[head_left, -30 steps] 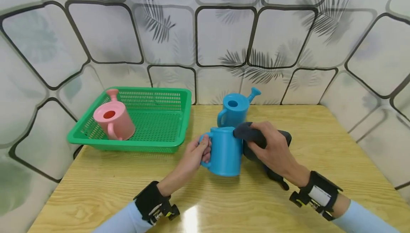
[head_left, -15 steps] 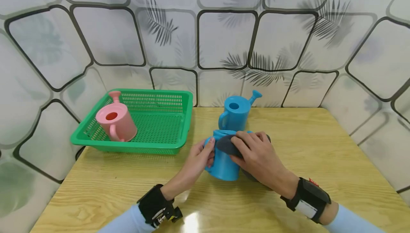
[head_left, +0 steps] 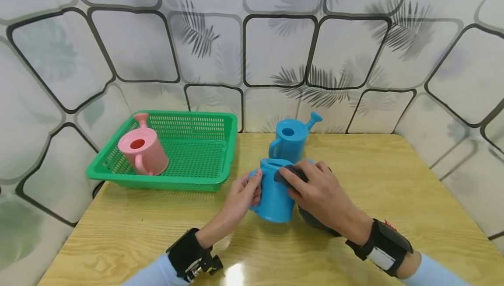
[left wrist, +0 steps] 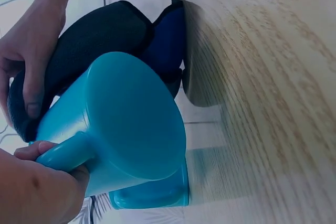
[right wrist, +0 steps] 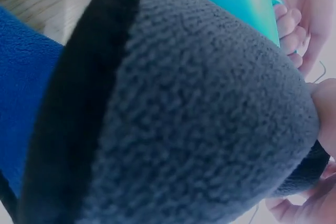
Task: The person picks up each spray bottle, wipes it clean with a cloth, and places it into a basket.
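My left hand (head_left: 241, 193) grips the handle of a blue watering can (head_left: 274, 198), which is tilted above the table. My right hand (head_left: 322, 194) holds a dark grey cloth (head_left: 315, 221) against the can's upper side near the rim. In the left wrist view the can's flat base (left wrist: 137, 116) faces the camera, and the thumb of the right hand (left wrist: 37, 51) lies over the cloth (left wrist: 100, 38). A bit of blue shows past the right hand; most of that side is hidden. The right wrist view is largely filled by the fleecy cloth (right wrist: 205, 108), with black edging and a blue face.
A second blue watering can (head_left: 292, 139) stands just behind the held one. At the left, a green basket (head_left: 197, 185) holds a pink watering can (head_left: 147, 155). A patterned wall (head_left: 279, 50) borders the wooden table (head_left: 397, 190) at the back.
My right hand has brought the cloth leftward onto the can's rim, then slightly right along it. The cloth has bunched under the fingers. The can has tilted; my left hand keeps its grip.
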`<state>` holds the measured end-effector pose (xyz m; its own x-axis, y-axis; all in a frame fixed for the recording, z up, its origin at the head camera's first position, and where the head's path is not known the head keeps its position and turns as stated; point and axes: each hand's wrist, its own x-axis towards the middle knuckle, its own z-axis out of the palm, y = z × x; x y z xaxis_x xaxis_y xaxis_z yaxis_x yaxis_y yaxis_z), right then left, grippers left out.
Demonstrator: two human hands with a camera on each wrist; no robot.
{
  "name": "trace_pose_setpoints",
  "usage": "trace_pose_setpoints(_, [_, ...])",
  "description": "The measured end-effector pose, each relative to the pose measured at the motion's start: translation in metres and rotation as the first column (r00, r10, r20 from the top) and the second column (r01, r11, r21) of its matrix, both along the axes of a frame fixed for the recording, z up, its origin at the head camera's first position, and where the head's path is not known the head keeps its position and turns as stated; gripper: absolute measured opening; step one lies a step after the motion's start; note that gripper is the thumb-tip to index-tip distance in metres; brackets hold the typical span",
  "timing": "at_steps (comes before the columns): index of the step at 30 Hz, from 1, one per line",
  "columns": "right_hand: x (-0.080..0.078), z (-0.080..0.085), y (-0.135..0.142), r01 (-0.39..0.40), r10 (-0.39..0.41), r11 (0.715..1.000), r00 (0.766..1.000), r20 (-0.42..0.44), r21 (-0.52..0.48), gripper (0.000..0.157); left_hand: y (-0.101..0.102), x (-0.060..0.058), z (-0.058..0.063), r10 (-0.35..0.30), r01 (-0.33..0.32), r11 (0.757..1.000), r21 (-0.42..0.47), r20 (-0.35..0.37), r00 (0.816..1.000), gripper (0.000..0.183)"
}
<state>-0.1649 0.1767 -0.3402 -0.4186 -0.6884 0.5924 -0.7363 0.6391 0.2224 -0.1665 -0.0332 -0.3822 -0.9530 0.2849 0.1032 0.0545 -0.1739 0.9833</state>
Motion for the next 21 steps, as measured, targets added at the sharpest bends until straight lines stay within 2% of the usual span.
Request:
trace_pose_setpoints(4, [0.0, -0.001, -0.003, 0.013, -0.014, 0.998, 1.0, -0.015, -0.057, 0.054, 0.0, 0.002, -0.001, 0.0, 0.0, 1.0, -0.003, -0.037, 0.999, 0.038])
trace_pose_setpoints(8, [0.002, 0.0, -0.006, 0.037, -0.039, 0.997, 0.999, -0.026, -0.062, 0.054, 0.002, 0.003, 0.0, 0.011, -0.011, 1.0, 0.0, -0.053, 0.999, 0.038])
trace_pose_setpoints(16, [0.01, -0.012, -0.01, -0.017, 0.017, 1.0, 0.999, -0.045, -0.009, 0.048, 0.002, 0.003, -0.001, 0.048, -0.048, 0.999, -0.002, -0.025, 0.999, 0.04])
trace_pose_setpoints(21, [0.017, -0.023, -0.013, -0.061, 0.065, 0.996, 0.997, -0.048, 0.065, 0.047, 0.001, 0.0, 0.001, 0.09, -0.089, 0.995, 0.051, -0.006, 0.996, 0.043])
